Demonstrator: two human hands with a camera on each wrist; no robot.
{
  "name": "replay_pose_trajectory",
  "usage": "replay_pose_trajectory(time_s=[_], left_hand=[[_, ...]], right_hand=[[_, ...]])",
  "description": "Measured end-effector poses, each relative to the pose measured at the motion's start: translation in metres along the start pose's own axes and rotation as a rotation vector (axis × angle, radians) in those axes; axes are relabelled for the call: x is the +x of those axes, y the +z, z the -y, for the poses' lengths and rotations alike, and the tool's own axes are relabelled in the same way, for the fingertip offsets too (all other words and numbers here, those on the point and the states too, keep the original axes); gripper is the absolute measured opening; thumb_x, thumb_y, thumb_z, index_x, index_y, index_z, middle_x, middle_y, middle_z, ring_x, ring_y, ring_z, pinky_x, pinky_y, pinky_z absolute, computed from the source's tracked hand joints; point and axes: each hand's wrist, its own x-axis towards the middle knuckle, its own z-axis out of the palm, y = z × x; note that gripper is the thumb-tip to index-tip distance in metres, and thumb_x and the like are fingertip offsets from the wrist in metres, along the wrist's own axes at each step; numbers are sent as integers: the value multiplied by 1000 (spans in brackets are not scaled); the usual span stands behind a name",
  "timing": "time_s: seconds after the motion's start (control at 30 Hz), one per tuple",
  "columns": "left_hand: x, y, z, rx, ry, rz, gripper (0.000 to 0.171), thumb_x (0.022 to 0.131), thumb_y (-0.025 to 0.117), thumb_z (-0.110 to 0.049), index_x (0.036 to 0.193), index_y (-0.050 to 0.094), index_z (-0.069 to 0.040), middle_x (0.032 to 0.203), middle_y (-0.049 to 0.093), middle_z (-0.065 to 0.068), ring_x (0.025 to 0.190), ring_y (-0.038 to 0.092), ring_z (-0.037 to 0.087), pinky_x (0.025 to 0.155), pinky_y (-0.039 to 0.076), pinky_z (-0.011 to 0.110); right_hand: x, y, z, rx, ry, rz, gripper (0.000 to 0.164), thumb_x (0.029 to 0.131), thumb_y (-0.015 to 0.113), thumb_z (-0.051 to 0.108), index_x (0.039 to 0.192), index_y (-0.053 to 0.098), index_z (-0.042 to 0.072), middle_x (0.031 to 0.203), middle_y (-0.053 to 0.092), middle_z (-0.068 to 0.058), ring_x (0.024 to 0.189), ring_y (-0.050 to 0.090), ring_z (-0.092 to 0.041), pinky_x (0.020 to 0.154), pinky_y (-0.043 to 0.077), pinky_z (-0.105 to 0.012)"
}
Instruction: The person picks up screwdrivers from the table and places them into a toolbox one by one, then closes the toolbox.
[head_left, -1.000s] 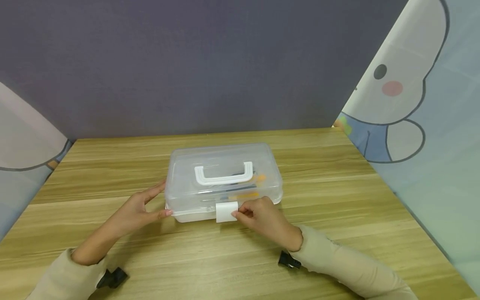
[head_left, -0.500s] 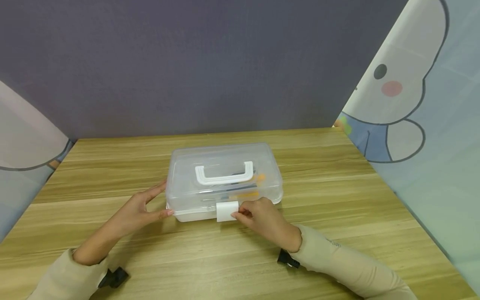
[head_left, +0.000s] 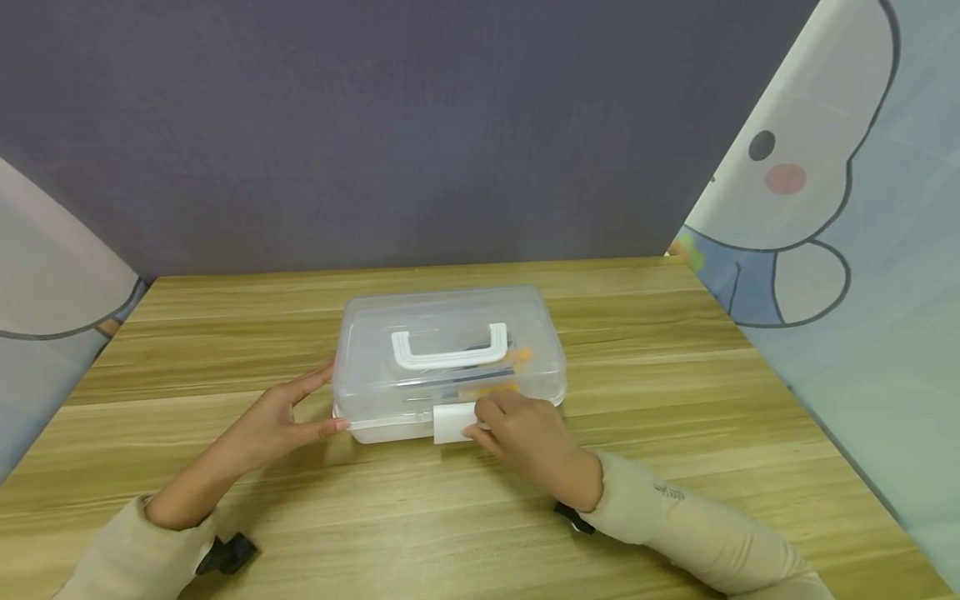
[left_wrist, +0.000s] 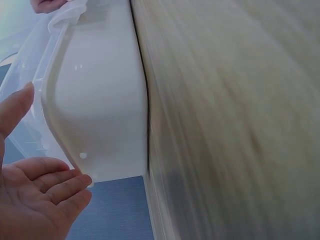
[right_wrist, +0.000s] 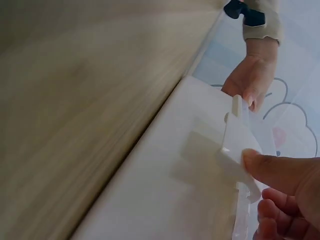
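Note:
A clear-lidded plastic storage box (head_left: 442, 310) with a white base and white carrying handle (head_left: 450, 360) sits on the table, its lid down. My left hand (head_left: 262, 429) is at the box's left end, fingers stretched along the side and thumb by the front corner; the palm (left_wrist: 37, 200) shows in the left wrist view. My right hand (head_left: 536, 437) pinches the right edge of the white front latch (head_left: 452, 423). In the right wrist view, the thumb (right_wrist: 272, 170) lies on the latch, which tilts out from the base, and the other fingers are curled behind it.
The wood-grain table (head_left: 375, 533) extends around the box. A dark grey panel (head_left: 412, 133) stands along its far edge, and printed cartoon fabric (head_left: 862, 358) hangs at the sides. Blurred blue and orange items (head_left: 487, 379) show through the lid.
My right hand's fingers have moved slightly up and left over the latch's right edge, covering more of it. The left hand and the box stay nearly in place.

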Motion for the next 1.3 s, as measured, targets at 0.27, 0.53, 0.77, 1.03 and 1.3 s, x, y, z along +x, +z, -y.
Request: replay_pose_trajectory(time_s=[0.27, 0.53, 0.77, 1.03, 1.3], left_hand=[[-1, -1, 0, -1, -26, 10, 79, 80, 76, -17, 144, 33, 2, 149, 27, 26, 135, 22, 50, 100, 22, 70], [-1, -2, 0, -3, -34, 21, 80, 81, 75, -18, 144, 31, 3, 150, 24, 25, 135, 19, 51, 100, 21, 70], [-2, -2, -1, 11, -31, 19, 80, 80, 76, -18, 144, 32, 3, 149, 25, 26, 134, 20, 52, 99, 22, 71], [-2, -2, -1, 8, -46, 21, 81, 80, 76, -18, 145, 31, 3, 149, 24, 27, 135, 19, 52, 99, 22, 71], [-2, -2, 0, 0, -47, 18, 81, 80, 76, -18, 144, 31, 3, 149, 25, 26, 135, 19, 52, 99, 22, 71]], right_hand=[[6, 2, -3, -167, -145, -128, 42, 72, 77, 36, 98, 60, 8, 95, 62, -4, 82, 56, -18, 73, 47, -25], [7, -2, -8, -190, -69, 14, 88, 67, 79, 50, 137, 44, 10, 141, 45, -10, 131, 38, -35, 106, 29, -56], [9, -3, -12, -129, -59, 34, 80, 74, 75, 48, 138, 44, 11, 137, 50, -8, 128, 43, -32, 107, 31, -53], [9, -4, -13, -96, -50, 38, 76, 77, 71, 48, 138, 44, 12, 135, 51, -8, 126, 44, -32, 105, 34, -50], [11, -6, -12, -48, -37, 29, 65, 84, 65, 43, 137, 46, 12, 134, 52, -9, 124, 46, -32, 102, 36, -49]])
